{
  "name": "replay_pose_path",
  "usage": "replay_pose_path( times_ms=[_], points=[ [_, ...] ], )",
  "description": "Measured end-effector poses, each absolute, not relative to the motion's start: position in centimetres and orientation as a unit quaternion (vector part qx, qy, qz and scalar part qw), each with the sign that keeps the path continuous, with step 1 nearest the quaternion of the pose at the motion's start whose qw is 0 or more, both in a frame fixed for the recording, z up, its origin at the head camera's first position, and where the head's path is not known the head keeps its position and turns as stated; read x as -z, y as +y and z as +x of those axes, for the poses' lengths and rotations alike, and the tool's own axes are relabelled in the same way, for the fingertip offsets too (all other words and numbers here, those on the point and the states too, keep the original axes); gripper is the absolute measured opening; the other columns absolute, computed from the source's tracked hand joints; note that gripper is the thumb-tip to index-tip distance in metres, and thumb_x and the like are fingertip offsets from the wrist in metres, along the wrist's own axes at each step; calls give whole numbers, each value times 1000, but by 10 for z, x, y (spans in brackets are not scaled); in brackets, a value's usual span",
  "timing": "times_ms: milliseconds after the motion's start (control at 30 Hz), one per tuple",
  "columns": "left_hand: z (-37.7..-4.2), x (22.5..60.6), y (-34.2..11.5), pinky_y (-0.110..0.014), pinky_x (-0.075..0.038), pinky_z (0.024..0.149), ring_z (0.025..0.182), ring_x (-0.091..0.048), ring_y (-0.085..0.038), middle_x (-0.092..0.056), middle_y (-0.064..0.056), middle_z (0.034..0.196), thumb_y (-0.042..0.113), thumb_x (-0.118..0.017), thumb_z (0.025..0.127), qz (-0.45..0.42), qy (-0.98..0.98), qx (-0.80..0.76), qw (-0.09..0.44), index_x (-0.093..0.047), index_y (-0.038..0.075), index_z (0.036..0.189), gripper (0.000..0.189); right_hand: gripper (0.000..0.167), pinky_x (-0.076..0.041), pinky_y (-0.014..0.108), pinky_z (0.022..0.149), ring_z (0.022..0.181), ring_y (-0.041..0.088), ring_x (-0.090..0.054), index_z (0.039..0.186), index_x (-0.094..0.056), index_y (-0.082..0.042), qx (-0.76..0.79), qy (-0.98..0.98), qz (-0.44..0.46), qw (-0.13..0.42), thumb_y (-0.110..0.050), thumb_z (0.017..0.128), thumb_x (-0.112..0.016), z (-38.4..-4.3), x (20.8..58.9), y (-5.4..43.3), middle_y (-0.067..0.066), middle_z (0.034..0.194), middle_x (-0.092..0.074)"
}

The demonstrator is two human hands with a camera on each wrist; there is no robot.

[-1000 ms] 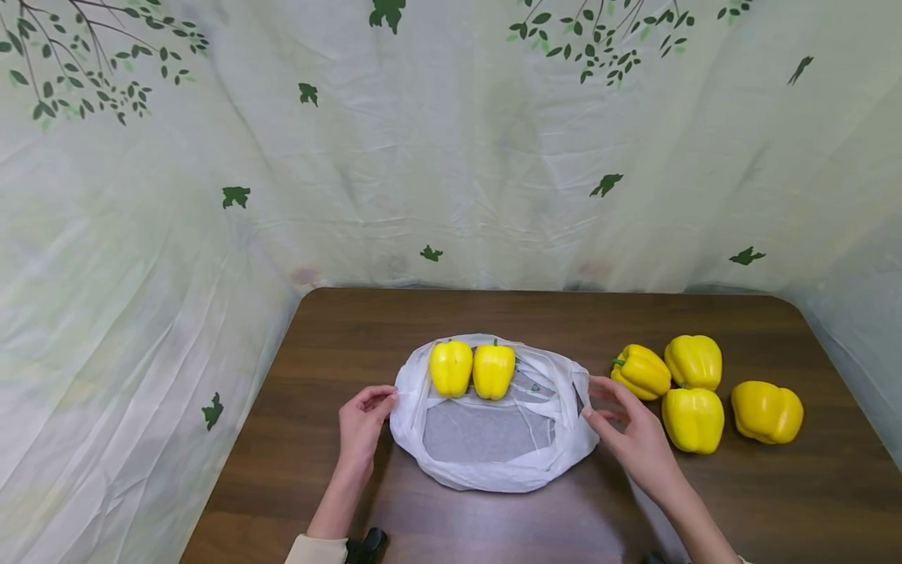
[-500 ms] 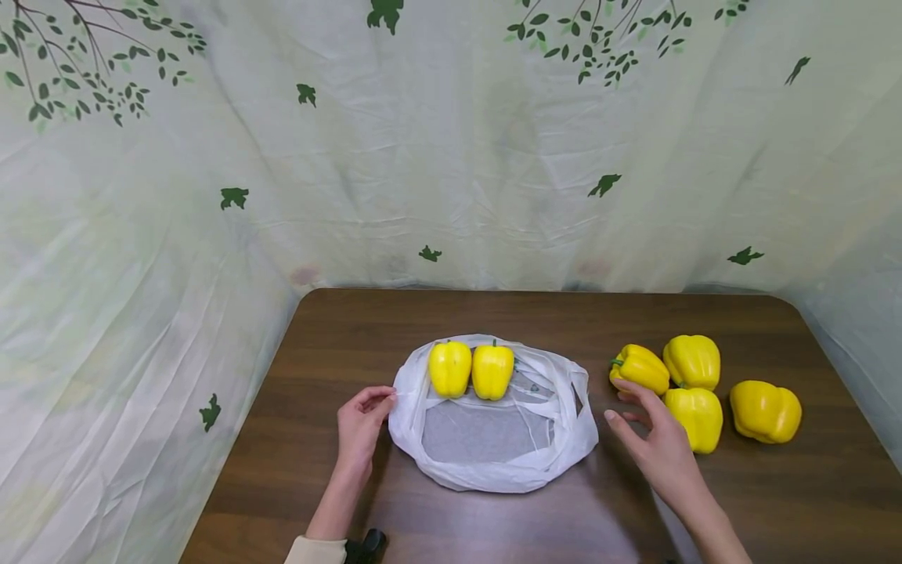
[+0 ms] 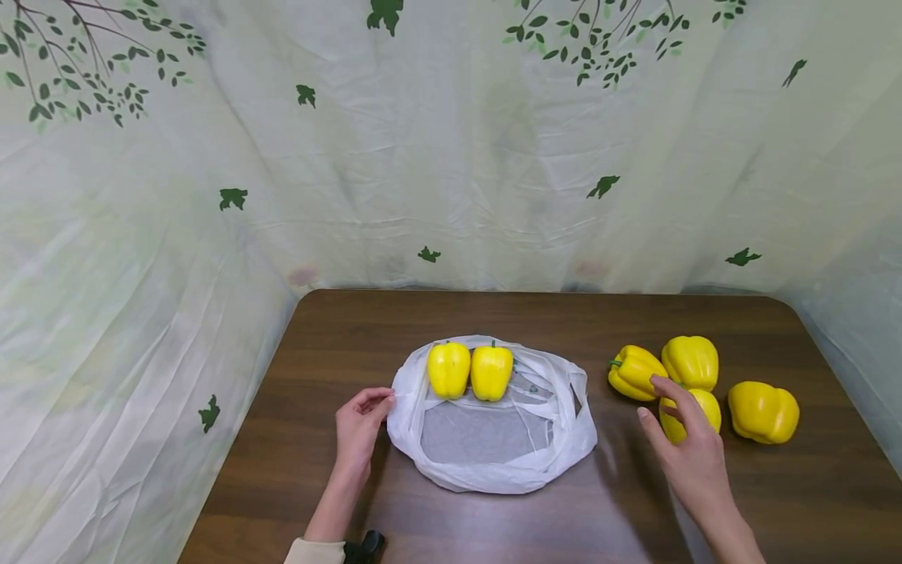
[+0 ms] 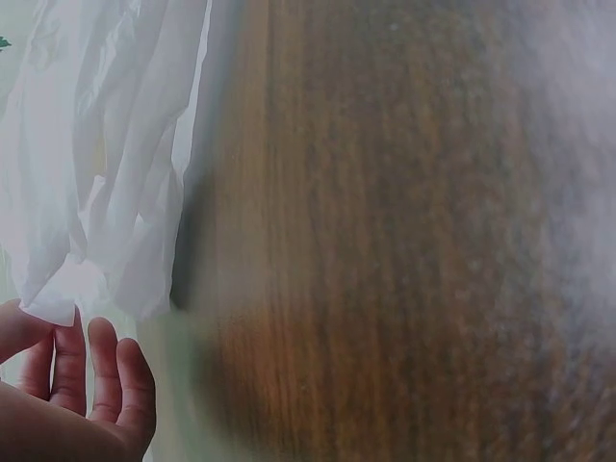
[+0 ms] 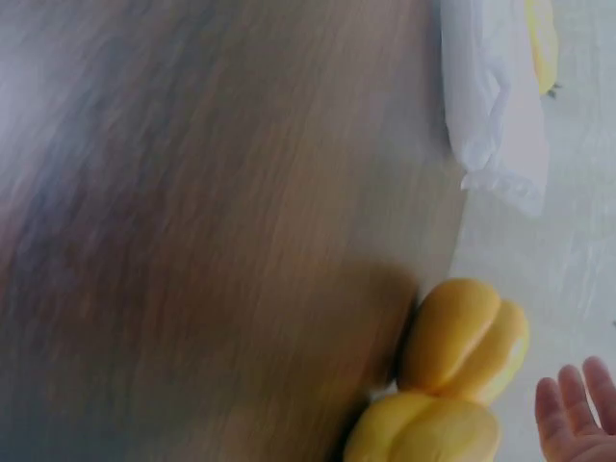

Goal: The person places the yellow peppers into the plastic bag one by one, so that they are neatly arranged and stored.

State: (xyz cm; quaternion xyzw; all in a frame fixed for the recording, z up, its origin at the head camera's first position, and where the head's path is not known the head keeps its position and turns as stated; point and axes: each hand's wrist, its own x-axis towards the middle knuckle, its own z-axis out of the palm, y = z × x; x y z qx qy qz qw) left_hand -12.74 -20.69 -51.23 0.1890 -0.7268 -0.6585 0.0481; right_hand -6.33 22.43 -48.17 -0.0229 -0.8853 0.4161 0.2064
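Note:
A white plastic bag [image 3: 493, 476] lies with its mouth spread wide on the table. Two yellow bell peppers [image 3: 449, 370] sit side by side at its far side. My left hand [image 3: 361, 431] pinches the bag's left edge between thumb and fingers; the left wrist view shows a bit of the white film [image 4: 58, 298] in that pinch. Over the group of peppers on the right, my right hand [image 3: 690, 454] holds nothing, thumb and fingers apart. It partly covers the nearest yellow bell pepper [image 3: 708, 407]. In the right wrist view its fingers [image 5: 573, 399] show beside two peppers [image 5: 462, 337].
Beside that pepper lie one on its side with a green stem [image 3: 634, 372], another behind [image 3: 690, 362] and a separate pepper [image 3: 764, 413] farther right. The brown wooden table [image 3: 550, 313] ends at a leaf-printed curtain [image 3: 493, 157].
My right hand has let go of the bag's right edge and moved right, over to the peppers. My left hand has kept its pinch on the bag, which stays in place.

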Motion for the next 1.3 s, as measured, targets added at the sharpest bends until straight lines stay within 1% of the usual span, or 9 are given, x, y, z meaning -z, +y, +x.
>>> replay_pose_path(
  times_ms=[200,267,433,500,567,667,733,967,1300],
  points=[
    [-126,512,-207,-23,-52,70,80,-61,-19,-68,-12,94,4,-71,89,190,-732,652,49,-71,-3,103,16,52,-30,6,95,118,-2,-45,133,-59,-5,-400,-882,-20,249,1,84,-75,-62,483,236,8,130,-59],
    [-126,512,-207,-24,-52,70,80,-61,-19,-68,-12,95,4,-71,89,190,-731,654,48,-71,-3,104,16,52,-29,8,98,120,-1,-44,132,-59,-6,-399,-879,-24,259,2,83,-75,-62,483,238,8,129,-59],
    [-127,512,-207,-24,-53,70,80,-61,-19,-68,-11,94,3,-71,88,190,-727,658,52,-71,-3,103,16,53,-26,13,103,125,17,-45,132,-59,-7,-396,-877,-43,270,2,83,-75,-61,481,243,9,131,-58],
    [-127,512,-207,-23,-53,70,80,-61,-18,-68,-11,94,3,-71,88,189,-728,657,53,-71,-3,102,15,53,-27,21,108,127,27,-45,133,-58,-5,-397,-877,-51,266,2,83,-75,-61,480,245,12,133,-56],
    [-127,513,-207,-23,-52,70,80,-61,-19,-68,-11,93,3,-71,88,189,-728,657,55,-71,-3,102,15,52,-28,34,112,128,36,-43,133,-57,-3,-399,-878,-61,257,2,84,-74,-62,479,249,16,136,-54],
    [-127,513,-208,-23,-52,69,80,-61,-19,-68,-12,94,3,-71,88,191,-728,656,54,-71,-3,102,15,51,-25,53,112,129,44,-40,133,-55,0,-401,-881,-79,237,-1,86,-73,-63,480,256,22,140,-50],
    [-127,513,-208,-24,-53,70,80,-61,-20,-68,-12,95,3,-71,89,192,-729,655,52,-71,-3,103,16,51,-22,60,110,130,48,-38,134,-54,1,-403,-884,-88,222,-2,87,-72,-63,482,261,25,142,-46],
    [-125,512,-209,-24,-52,71,82,-61,-19,-68,-12,96,4,-70,89,200,-732,650,42,-71,-2,104,16,54,-18,66,107,130,55,-30,138,-48,5,-402,-894,-102,168,-12,91,-70,-63,489,272,30,146,-37],
    [-124,513,-209,-23,-51,71,82,-60,-20,-68,-12,96,4,-70,89,199,-734,648,44,-71,-2,104,16,60,-26,69,101,128,54,-33,145,-37,4,-403,-899,-141,95,-28,100,-58,-61,494,278,34,144,-34]
  ],
)
